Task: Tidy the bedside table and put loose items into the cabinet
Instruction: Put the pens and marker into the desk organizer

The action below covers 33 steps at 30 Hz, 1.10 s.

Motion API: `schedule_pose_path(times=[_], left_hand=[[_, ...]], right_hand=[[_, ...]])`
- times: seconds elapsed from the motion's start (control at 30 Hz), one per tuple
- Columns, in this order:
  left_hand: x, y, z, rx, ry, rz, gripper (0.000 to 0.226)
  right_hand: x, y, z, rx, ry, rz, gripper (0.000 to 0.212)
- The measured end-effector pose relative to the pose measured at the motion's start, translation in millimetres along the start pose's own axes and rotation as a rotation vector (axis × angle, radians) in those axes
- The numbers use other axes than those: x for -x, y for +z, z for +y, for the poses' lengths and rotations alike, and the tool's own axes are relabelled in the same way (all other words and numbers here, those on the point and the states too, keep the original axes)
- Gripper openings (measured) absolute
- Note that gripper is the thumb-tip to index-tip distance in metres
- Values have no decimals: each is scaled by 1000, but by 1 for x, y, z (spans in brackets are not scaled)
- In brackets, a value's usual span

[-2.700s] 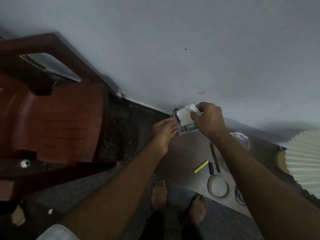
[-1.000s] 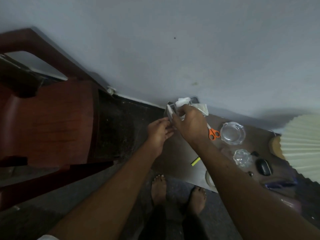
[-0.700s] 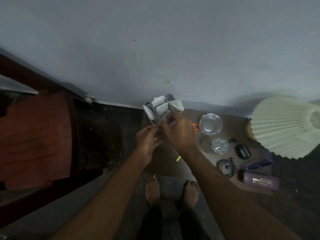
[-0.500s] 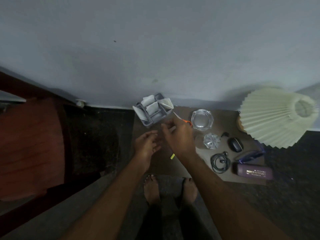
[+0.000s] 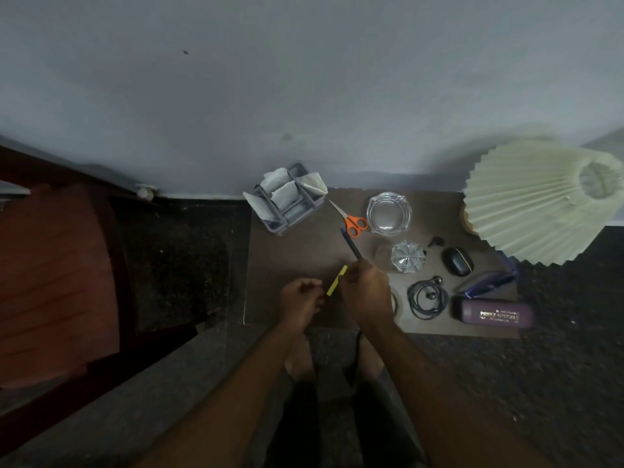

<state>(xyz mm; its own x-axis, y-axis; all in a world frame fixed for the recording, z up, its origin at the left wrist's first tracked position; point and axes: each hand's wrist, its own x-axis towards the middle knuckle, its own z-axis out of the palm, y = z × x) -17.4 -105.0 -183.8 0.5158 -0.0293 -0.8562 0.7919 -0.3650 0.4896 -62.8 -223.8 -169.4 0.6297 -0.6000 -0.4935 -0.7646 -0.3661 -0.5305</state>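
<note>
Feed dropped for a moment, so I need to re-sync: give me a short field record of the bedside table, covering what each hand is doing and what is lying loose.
right hand: closed around a dark pen, tip pointing toward the wall
left hand: loosely curled, holding nothing visible
yellow marker: lying between the hands
organizer: grey, back left corner, white papers in its compartments
scissors: orange handles, beside the glass ashtray
front right: coiled earphones, purple spectacle case
lamp: pleated shade, back right
</note>
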Motion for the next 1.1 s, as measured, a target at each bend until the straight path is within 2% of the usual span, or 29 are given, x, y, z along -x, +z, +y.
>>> schedule_pose_path(times=[0.13,0.27,0.47,0.53,0.77,0.9,1.03,1.1], left_hand=[[-8,5,-10,-73,3,16,24],[-17,13,-15,-119,-27,41,21],[-27,29,-20,-144,-71,73,12],[-29,33,-22,-139,-80,72,16],[-38,39,-33,-63,-141,68,11],[-35,40,-32,14,-167,79,23],[-32,37,-22,100,-141,122,13],[-28,33,-12,163,-113,135,16]], right_hand=[[-9,9,7,83,33,-40,14],[-21,17,5,142,63,-70,27],[-34,22,4,221,18,-90,30],[-36,24,3,226,5,-91,28],[-40,26,0,226,16,-85,23],[-38,20,-6,172,2,-92,29],[-35,12,-16,132,-46,-77,27],[-35,9,-22,102,-93,-67,22]])
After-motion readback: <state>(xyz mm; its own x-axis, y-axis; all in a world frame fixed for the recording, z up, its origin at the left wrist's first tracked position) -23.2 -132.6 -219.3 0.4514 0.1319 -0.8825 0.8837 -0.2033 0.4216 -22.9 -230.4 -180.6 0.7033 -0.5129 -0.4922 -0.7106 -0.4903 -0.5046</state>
